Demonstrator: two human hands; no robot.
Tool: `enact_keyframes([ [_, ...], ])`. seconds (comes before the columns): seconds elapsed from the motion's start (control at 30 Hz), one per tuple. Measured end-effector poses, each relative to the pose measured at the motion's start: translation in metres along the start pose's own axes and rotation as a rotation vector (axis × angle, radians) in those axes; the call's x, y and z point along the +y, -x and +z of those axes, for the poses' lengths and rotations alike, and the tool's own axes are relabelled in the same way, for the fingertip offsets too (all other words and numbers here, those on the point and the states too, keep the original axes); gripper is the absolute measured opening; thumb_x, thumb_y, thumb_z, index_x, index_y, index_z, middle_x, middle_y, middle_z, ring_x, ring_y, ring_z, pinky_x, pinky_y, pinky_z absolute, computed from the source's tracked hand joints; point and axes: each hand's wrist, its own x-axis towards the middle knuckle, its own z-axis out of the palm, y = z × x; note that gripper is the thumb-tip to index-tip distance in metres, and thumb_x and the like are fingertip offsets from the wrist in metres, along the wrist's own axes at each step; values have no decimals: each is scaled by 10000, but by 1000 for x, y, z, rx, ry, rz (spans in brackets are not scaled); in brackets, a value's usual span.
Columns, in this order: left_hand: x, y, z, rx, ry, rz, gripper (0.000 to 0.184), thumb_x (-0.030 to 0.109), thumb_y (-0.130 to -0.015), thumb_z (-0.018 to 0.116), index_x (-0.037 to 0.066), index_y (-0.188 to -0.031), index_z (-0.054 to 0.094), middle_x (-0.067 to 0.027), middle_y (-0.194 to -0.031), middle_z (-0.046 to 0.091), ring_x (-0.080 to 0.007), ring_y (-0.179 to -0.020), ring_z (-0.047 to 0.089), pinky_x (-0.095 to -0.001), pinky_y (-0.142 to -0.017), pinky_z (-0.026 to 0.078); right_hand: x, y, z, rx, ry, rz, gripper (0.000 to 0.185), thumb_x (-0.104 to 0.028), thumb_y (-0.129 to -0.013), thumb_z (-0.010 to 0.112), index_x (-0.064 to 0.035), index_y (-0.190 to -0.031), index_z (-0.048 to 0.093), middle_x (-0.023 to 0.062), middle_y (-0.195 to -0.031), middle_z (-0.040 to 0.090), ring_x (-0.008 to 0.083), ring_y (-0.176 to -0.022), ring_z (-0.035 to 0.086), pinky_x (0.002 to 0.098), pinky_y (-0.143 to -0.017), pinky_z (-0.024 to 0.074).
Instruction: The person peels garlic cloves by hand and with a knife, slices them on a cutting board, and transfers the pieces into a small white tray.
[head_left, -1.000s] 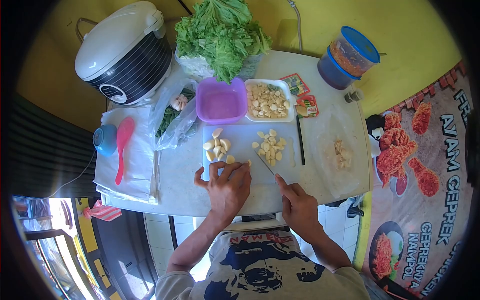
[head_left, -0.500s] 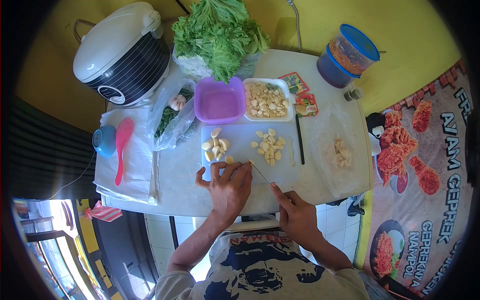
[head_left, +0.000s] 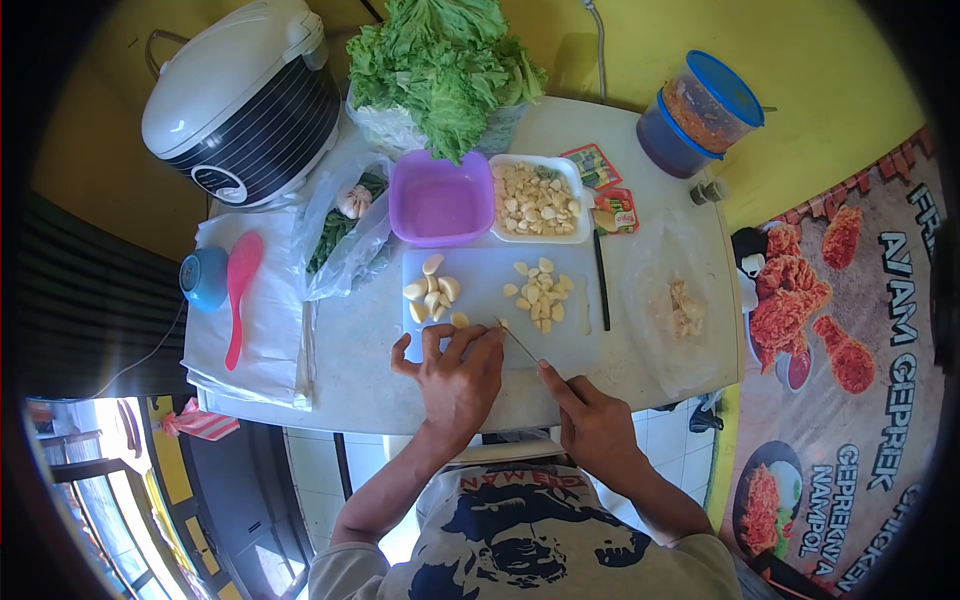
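Note:
My left hand [head_left: 462, 378] is closed at the near edge of the white cutting board [head_left: 482, 275], its fingertips pressed down on a garlic clove that they mostly hide. A small pale bit of garlic [head_left: 504, 324] shows beside the fingertips, against the blade. In my right hand [head_left: 598, 422] is a knife [head_left: 522, 347], gripped by its handle, with the thin blade slanting up and left to the left fingertips. Peeled whole garlic cloves [head_left: 431, 296] lie in a group on the board's left side. Cut garlic pieces [head_left: 541, 296] are heaped on its right side.
Behind the board stand a purple tub [head_left: 441, 205] and a white tray [head_left: 579, 236] of garlic pieces. A black stick-like object [head_left: 602, 282] and a plastic bag [head_left: 660, 345] lie right. Left are a pink rice paddle [head_left: 239, 300], a blue bowl [head_left: 204, 279] and a rice cooker [head_left: 250, 110].
The view has shifted very slightly. The knife has moved a little up and left against the garlic under my left fingertips; my left hand stays in place.

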Motion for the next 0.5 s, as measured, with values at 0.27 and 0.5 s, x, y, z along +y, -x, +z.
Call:
enact_keyframes([
  [0.27,3,-1,-4,-17,-10,0,157,151,-769,836,203,-908,787,88,-888,719,-153,-987,573,-537,-1026,214,12,-1,4,-17,-214,47,625,23,-878,601,-95,-1482,490,134,-876,612,299,-630,652,409,-565,548],
  [0.5,-2,0,1,25,-26,33,145,170,-765,829,228,-884,768,117,-867,691,-143,-949,570,-559,-1010,221,18,1,8,79,-131,28,626,14,-892,597,-115,-1494,485,128,-876,613,294,-577,632,404,-547,536],
])
